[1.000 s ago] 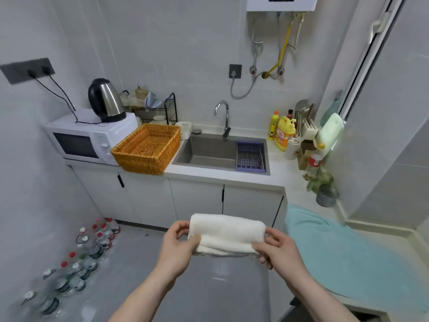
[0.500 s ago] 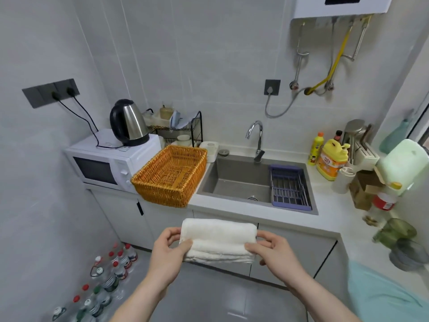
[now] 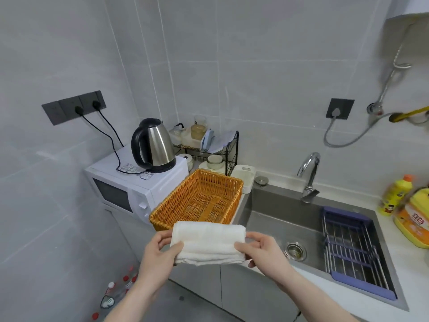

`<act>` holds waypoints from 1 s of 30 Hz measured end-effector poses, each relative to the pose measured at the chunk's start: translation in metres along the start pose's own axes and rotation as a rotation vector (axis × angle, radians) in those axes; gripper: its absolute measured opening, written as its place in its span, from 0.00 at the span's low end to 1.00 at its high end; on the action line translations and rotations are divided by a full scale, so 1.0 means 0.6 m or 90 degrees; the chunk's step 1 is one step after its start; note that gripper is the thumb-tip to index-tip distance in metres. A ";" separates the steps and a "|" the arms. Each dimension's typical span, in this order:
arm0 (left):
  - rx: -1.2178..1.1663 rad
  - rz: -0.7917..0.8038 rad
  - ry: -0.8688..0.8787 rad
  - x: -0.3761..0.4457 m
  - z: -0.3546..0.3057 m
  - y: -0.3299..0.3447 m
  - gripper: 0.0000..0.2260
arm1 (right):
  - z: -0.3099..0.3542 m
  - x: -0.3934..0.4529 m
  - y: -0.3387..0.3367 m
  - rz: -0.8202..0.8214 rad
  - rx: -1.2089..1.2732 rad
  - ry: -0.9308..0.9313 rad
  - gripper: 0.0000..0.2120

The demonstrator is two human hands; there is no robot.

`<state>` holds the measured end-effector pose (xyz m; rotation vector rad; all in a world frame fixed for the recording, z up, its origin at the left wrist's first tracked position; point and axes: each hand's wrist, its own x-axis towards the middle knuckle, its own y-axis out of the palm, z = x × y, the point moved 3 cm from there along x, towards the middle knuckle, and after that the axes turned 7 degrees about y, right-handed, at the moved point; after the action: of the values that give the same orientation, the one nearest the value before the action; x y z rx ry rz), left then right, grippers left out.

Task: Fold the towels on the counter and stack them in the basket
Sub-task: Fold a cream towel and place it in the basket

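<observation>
a folded towel held up in front of the basket

far on the left, water bottles (image 3: 116,291) stand on the floor. above them a white microwave (image 3: 130,189) sits on the counter with a shiny kettle (image 3: 155,145) on top. just right of the microwave is the orange basket (image 3: 176,205). i can see its woven bottom, and nothing lies in it.

my left hand (image 3: 157,256) pinches the left end of the white towel (image 3: 209,242), thumb on top and fingers under. the towel is folded into a thick bar. i hold it in the air, just in front of the near edge of the basket. my right hand (image 3: 262,252) pinches the right end the same way. my hands are apart, with the towel between them.

next comes the gray sink (image 3: 267,219), with its tap (image 3: 310,173) at the back and a purple rack (image 3: 352,249) inside on the right. two yellow soap bottles (image 3: 406,205) stand at the far right.
</observation>
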<state>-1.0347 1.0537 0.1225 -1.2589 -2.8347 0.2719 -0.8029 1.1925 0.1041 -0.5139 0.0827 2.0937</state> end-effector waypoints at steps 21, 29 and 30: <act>0.190 0.231 -0.126 0.586 0.134 0.083 0.17 | 0.068 0.478 0.131 -0.132 0.017 0.203 0.27; 0.305 0.257 -0.213 0.695 0.200 0.161 0.23 | 0.060 0.607 0.137 -0.137 0.074 0.305 0.30; 0.323 0.263 -0.214 0.706 0.209 0.172 0.22 | 0.054 0.623 0.136 -0.139 0.073 0.320 0.30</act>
<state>-1.2559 1.4161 -0.0377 -1.7672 -2.4359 1.2254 -1.0546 1.4527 -0.0241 -0.9255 0.4161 1.6965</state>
